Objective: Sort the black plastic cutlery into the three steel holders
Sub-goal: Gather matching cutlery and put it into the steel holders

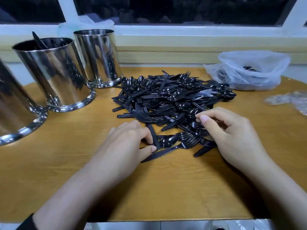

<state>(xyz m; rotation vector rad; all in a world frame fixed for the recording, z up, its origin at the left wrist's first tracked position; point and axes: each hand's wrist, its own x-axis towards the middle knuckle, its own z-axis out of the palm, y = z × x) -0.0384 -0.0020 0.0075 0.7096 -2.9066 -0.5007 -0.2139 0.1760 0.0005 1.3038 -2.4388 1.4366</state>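
Black plastic cutlery (pixel 172 100) is lying heaped mid-table; the left hand (pixel 126 143) is pinching one black handle (pixel 153 136), the right hand (pixel 232 136) is curling around several forks (pixel 191 138). Three shiny steel cylindrical holders (pixel 54 72) are standing left.

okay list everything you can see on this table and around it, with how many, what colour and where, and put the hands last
steel holders: three, shiny silver, left side of the table; the middle one has black cutlery in it
cutlery pile: one heap, too many pieces to count, black forks, spoons and knives, centre of the table
plastic bag: one, clear whitish, far right, some black cutlery inside
crumpled wrapper: one, clear, right edge
table: one, yellowish wood
window: dark glass, white frame, behind the table
left hand: pinches a black handle at the pile's near edge
right hand: fingers curled over stacked forks
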